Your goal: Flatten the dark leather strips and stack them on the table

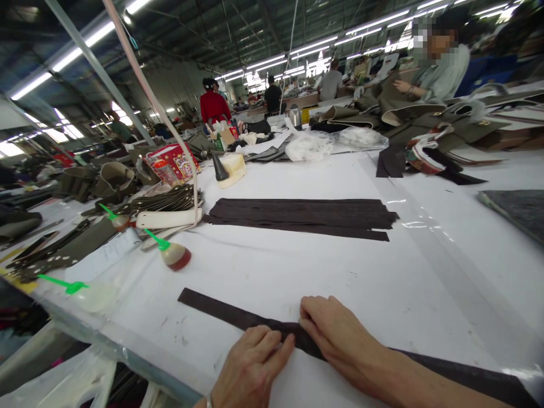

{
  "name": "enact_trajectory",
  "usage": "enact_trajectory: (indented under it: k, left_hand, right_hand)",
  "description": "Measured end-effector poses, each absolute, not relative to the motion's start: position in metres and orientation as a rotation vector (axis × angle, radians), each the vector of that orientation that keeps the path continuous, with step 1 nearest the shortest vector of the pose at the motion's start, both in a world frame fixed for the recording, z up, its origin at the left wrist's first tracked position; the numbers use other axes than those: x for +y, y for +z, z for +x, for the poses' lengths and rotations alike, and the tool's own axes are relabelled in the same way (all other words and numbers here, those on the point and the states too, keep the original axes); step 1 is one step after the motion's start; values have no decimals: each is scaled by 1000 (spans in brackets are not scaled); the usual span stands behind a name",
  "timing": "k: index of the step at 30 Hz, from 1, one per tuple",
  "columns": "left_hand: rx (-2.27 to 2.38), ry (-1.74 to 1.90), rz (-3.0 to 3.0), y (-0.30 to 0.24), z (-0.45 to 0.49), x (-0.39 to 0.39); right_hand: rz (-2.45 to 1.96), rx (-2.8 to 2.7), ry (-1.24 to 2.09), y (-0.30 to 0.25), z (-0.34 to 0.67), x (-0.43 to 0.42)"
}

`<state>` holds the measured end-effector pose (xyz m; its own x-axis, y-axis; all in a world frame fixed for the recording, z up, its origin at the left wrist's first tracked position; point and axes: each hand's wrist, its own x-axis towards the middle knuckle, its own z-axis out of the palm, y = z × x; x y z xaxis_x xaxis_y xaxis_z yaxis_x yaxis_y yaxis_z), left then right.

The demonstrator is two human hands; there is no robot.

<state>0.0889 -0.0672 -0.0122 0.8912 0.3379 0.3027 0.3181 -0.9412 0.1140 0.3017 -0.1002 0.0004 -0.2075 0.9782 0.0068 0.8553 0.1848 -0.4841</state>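
My left hand (253,362) and right hand (335,334) lie close together on a long dark strip (212,306) stretched across the near edge of the white table (272,266), fingers nearly flat and pressing down on it, not curled around anything. I judge uneven pressure could crease the strip or push it crooked, since its far ends lie loose. A glue bottle (172,252) with a green nozzle lies on its side near the strip's left end; a leak there could stain it. A stack of strips (297,215) sits well beyond.
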Motion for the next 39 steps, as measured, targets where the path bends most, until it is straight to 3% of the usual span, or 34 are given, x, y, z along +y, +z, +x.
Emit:
enact_trajectory:
  k: [11, 39]
  left_hand:
    - [777, 749, 2588, -1, 84, -62]
    - [725, 71, 2888, -2, 86, -55]
  right_hand:
    - [-1611, -2177, 620, 2, 312, -111]
    - [-1232, -2540, 177, -5, 344, -134]
